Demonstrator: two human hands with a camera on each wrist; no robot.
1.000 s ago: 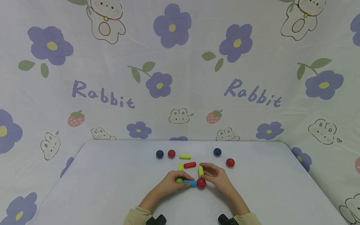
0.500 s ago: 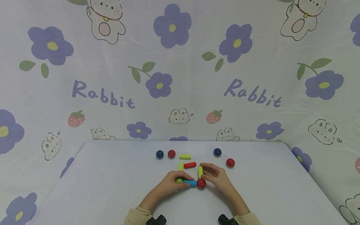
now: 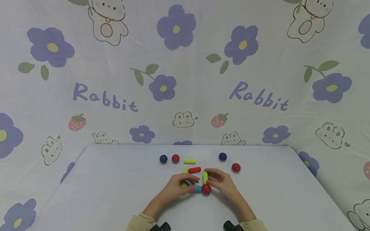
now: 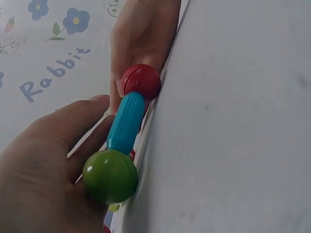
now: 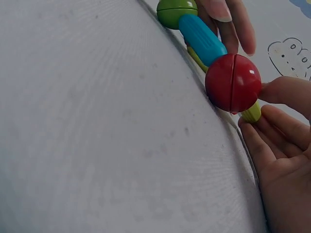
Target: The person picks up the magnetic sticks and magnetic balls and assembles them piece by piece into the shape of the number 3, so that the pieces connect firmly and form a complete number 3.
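Observation:
On the white table a green ball (image 3: 183, 185), a blue rod (image 3: 197, 189) and a red ball (image 3: 206, 189) are joined in a row. From the red ball a yellow-green rod (image 3: 205, 177) runs away toward the back. My right hand (image 3: 222, 181) pinches this rod, its thumb close against the red ball in the right wrist view. My left hand (image 3: 177, 186) is around the green ball with fingers spread loosely, the thumb by the blue rod and the other fingers off it. Another yellow-green rod (image 3: 185, 170), partly hidden by the left hand, extends behind the green ball.
A red rod (image 3: 194, 170) and a loose yellow-green rod (image 3: 189, 161) lie just behind the hands. Farther back left are a dark blue ball (image 3: 163, 158) and a red ball (image 3: 175, 158). Another dark blue ball (image 3: 222, 156) and red ball (image 3: 236, 167) sit at the right.
My left hand's fingers have loosened and lifted away from the blue rod. The right hand stays at the yellow-green rod, and the joined pieces look unmoved.

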